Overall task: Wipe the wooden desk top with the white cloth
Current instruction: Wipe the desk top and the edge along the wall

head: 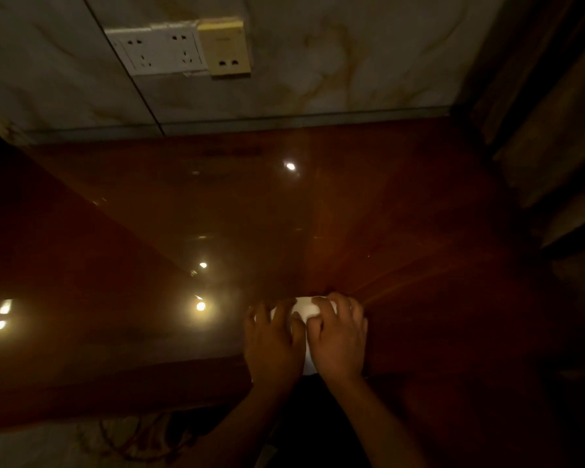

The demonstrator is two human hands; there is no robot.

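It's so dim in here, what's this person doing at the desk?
A person presses a white cloth onto a glossy wooden desk top with both hands: the left hand and the right hand lie side by side on it, near the desk's front edge. The cloth is bunched beneath the fingers. Wall sockets sit above the desk's far edge.

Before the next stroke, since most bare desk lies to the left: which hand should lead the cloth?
Left, probably. Both hands press the white cloth near the front edge, but the left hand sits on the side facing the wide unwiped desk top; the right hand would have to cross over.
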